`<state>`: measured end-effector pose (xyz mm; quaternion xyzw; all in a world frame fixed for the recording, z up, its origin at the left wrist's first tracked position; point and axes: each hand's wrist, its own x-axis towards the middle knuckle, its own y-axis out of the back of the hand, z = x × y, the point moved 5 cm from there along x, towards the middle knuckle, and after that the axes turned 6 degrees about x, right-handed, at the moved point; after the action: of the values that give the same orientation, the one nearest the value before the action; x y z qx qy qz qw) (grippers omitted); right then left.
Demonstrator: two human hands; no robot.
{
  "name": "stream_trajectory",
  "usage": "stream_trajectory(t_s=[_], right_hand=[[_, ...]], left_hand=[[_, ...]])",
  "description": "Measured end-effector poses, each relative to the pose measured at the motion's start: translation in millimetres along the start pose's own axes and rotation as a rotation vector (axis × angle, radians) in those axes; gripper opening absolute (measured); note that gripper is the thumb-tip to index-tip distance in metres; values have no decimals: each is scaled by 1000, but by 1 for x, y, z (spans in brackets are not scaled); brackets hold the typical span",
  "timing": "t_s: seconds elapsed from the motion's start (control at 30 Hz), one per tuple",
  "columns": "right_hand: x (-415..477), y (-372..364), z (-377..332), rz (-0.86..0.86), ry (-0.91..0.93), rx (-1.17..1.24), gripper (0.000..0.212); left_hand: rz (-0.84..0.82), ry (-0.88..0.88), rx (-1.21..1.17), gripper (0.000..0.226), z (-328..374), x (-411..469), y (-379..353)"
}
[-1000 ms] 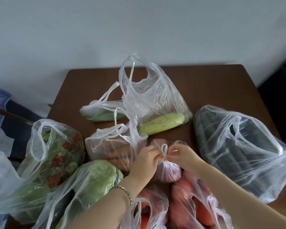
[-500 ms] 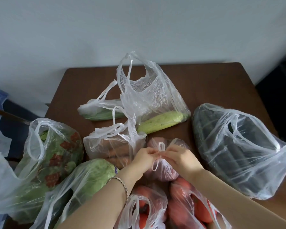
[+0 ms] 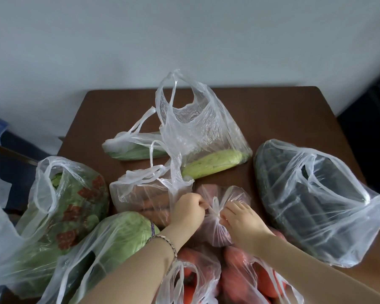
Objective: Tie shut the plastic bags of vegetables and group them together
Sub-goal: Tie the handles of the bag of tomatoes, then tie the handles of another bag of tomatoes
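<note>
Both hands meet over a small clear bag of reddish vegetables (image 3: 215,229) near the front middle of the brown table (image 3: 272,110). The left hand (image 3: 188,212) is curled into a fist, its fingers closed on one handle strip of that bag. The right hand (image 3: 241,218) pinches the other strip, fingertips (image 3: 225,212) pressed together just beside the twisted neck of plastic that stands up between the two hands. The knot area sits right between the fingers, touching both. A bracelet (image 3: 162,240) circles the left wrist.

Around this bag lie others, all with handles loose: a bag of carrots (image 3: 140,200) just to its left, a cabbage bag (image 3: 119,235) under the left forearm, a leafy greens bag (image 3: 70,205) at the far left, two bags of pale green squash (image 3: 213,163) behind, a bag of dark cucumbers (image 3: 312,205) to the right, and bags of tomatoes (image 3: 239,279) nearest the person.
</note>
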<state>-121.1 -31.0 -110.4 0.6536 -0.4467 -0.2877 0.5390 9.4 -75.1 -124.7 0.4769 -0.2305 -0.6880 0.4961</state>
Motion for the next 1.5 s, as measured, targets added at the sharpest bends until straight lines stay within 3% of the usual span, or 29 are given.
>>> stream_trajectory(t_s=[0.1, 0.2, 0.3, 0.43, 0.5, 0.57, 0.67, 0.77, 0.87, 0.97, 1.13, 1.2, 1.27, 1.4, 1.43, 1.5], right_hand=[[3, 3, 0, -70, -15, 71, 25], [6, 0, 2, -227, -167, 235, 24], [0, 2, 14, -414, -491, 584, 22], [-10, 55, 30, -364, -688, 705, 36], [-28, 78, 26, -604, -780, 711, 56], [-55, 95, 14, -890, -787, 614, 72], [-90, 106, -8, -1068, -632, 339, 67], [-105, 93, -23, -1016, -533, 260, 40], [-106, 87, -12, -792, -638, 398, 30], [-100, 110, 8, -457, -700, 497, 26], [-105, 148, 28, 8, -719, 629, 38], [-106, 153, 35, 120, -694, 613, 33], [-105, 146, 35, 21, -659, 607, 18], [-111, 122, 3, -465, -469, 595, 80], [-114, 116, -7, -544, -393, 545, 81], [-114, 105, -20, -581, -255, 434, 59]], left_hand=[[56, 0, 41, 20, -1, 2, -1], [27, 22, 110, 18, -5, 4, -2], [51, -156, 294, 20, 11, 1, 13], [93, -345, 201, 31, 54, -30, 43], [-26, -392, 116, 23, 75, -58, 46], [-270, -437, 175, 17, 90, -88, 30], [-582, -510, 323, 20, 94, -122, -3], [-708, -653, 459, 38, 93, -146, -25], [-694, -759, 527, 32, 88, -158, -33], [-506, -796, 463, 21, 90, -156, -25], [-72, -507, 89, 23, 86, -141, 24], [-17, -464, 62, 22, 77, -143, 33], [-12, -419, 32, 23, 68, -149, 34], [-9, -319, -91, 26, 56, -153, 36], [1, -305, -124, 25, 56, -153, 37], [18, -245, -219, 26, 55, -154, 41]])
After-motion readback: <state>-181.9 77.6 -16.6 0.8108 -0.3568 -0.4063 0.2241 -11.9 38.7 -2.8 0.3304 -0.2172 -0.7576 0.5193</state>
